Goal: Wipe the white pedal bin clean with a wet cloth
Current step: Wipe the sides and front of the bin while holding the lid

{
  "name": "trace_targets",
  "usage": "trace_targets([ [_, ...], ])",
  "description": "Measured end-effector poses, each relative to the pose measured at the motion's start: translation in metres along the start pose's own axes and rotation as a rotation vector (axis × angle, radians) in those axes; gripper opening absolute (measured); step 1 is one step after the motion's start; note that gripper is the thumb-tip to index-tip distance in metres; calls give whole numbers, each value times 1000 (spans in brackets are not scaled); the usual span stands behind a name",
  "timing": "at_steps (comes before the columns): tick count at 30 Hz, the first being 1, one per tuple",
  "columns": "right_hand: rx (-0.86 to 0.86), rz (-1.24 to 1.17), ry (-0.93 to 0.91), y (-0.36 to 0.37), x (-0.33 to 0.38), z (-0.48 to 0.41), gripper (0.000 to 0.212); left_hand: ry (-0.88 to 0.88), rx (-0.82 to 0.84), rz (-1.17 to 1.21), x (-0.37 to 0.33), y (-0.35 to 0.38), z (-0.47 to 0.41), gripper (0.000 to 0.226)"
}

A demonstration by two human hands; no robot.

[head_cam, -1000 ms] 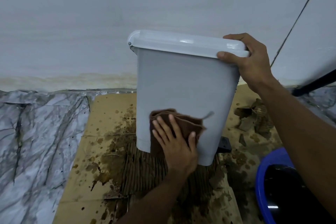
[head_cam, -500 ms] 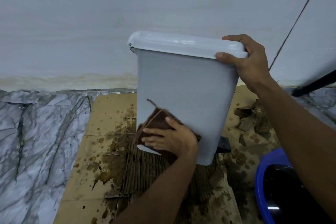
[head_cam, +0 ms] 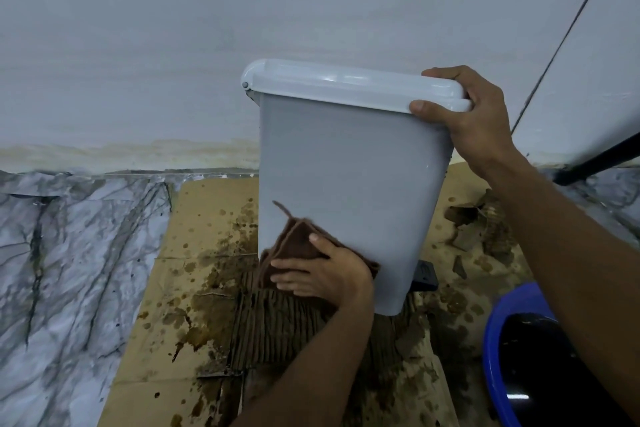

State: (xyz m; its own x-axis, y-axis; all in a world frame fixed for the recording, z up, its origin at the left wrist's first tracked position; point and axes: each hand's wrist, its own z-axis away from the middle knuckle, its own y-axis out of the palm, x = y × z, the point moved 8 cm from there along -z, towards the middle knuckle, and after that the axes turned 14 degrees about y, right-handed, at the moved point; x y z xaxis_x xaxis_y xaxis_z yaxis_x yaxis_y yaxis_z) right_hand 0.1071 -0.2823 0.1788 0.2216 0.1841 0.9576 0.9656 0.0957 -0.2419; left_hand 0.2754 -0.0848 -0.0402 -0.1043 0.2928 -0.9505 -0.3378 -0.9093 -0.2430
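The right hand point(head_cam: 474, 128) reaches in from the right, forearm sloping up to the bin point(head_cam: 346, 184). It grips the right end of the lid point(head_cam: 346, 87), with the thumb curled onto the front of the rim and the fingers point(head_cam: 446, 74) hooked over the top. The left hand point(head_cam: 325, 274) comes up from below with the wrist bent, so the hand lies sideways across the bin's lower left part. Its fingers point(head_cam: 282, 276) point left, close together and nearly straight. The thumb is spread upward.

The bin stands out from the wall point(head_cam: 242, 28) with its lid shut and sloping down to the right. Its base is low over wet, stained cardboard point(head_cam: 207, 218); the left hand hides part of the base, so I cannot tell if it touches. There is open room to the left, over the cardboard and the marbled floor point(head_cam: 69, 253). On the right it is tighter: the black pedal point(head_cam: 424, 276) juts from the base, torn cardboard scraps lie beyond it, and a blue tub point(head_cam: 495, 340) sits near the lower right corner.

The brown cloth point(head_cam: 298, 239) lies flat on the bin's side, under the left palm and fingers. One folded corner pokes up above the thumb, and its left edge reaches the bin's left edge.
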Motion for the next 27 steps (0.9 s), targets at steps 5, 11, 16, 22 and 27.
trace_targets([
  [5, 0, 2, 2, 0, 0, -1, 49, 694, 37, -207, -42, 8, -16, 84],
  [11, 0, -2, -5, 0, 0, -1, 49, 14, -143, -44, 20, -16, -40, 80],
  [16, -8, 9, 2, 0, -1, -2, 44, 527, 139, -251, -15, 17, 27, 87],
  [22, 1, 5, -2, -1, 0, -1, 51, 1671, 447, -565, -88, 36, 21, 76],
  [27, -4, 3, 3, -1, -1, 0, 47, 1744, 314, -660, -107, 21, -30, 79],
])
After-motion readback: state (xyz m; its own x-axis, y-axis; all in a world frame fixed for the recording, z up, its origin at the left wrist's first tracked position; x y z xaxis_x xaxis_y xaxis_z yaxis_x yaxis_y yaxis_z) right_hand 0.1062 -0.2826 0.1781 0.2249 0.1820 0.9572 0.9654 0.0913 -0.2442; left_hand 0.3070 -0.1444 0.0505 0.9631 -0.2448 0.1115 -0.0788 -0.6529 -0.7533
